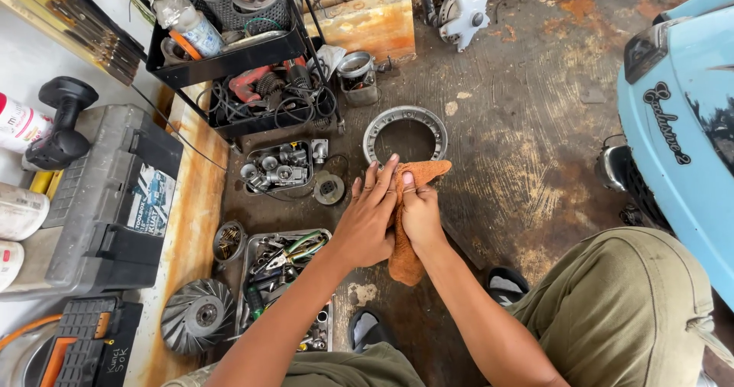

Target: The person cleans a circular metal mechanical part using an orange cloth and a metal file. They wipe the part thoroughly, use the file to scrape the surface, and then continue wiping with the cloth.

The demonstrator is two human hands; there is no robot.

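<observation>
An orange rag (410, 219) hangs between my two hands above the stained concrete floor. My left hand (368, 217) lies flat against the cloth with its fingers stretched out and apart. My right hand (420, 213) is closed around the rag, thumb on top. Just beyond my fingertips a grey metal ring (405, 132) lies flat on the floor. A small round metal part (329, 187) sits to the left of my left hand.
A metal tray of small engine parts (279, 165) and a tray of hand tools (283, 268) lie at the left. A finned metal disc (200, 315), a grey toolbox (107, 203), a black wire rack (237, 50) and a light blue scooter (680, 112) surround me.
</observation>
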